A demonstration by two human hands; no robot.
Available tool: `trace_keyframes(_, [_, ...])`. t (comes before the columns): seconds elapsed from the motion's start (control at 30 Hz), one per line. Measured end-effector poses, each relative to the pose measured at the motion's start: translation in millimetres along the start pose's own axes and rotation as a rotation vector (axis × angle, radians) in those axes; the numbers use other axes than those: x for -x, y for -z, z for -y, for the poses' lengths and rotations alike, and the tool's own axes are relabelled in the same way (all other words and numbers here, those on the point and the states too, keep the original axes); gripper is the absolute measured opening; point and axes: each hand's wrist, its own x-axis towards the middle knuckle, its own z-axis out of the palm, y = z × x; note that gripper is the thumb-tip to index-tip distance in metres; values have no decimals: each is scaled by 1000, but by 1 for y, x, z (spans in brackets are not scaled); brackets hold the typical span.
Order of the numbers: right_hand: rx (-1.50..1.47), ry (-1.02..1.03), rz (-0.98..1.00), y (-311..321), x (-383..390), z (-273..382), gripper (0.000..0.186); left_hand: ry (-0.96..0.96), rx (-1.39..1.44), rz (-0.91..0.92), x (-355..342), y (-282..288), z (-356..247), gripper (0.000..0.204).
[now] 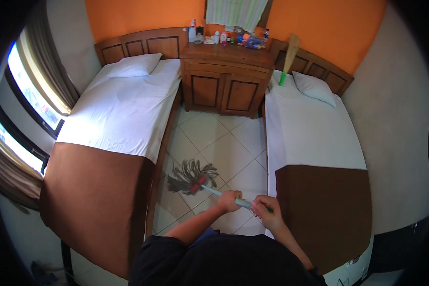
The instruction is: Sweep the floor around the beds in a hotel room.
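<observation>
A string mop with grey strands (188,175) and a red clamp lies against the tiled floor (224,148) between two beds. Its pale handle slants up from the mop head toward me. My left hand (229,201) is closed round the handle, lower down and nearer the mop head. Closer to the handle's top end, my right hand (267,210) grips it as well. The strands fan out to the left and away from me, beside the left bed's edge.
The left bed (124,105) and right bed (314,133) wear white sheets and brown runners. Between their heads stands a wooden cabinet (224,86) topped with bottles and small items. A broom (289,57) with a green grip leans at the right bed's head, near a pillow (313,88).
</observation>
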Motion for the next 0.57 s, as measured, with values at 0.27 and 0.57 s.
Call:
trace_keyframes(0.27, [268, 156, -72, 29, 48, 17, 19, -144, 620, 482, -19, -85, -63, 24])
trace_keyframes(0.57, [161, 137, 145, 51, 90, 10, 21, -133, 35, 410, 13, -94, -66, 24])
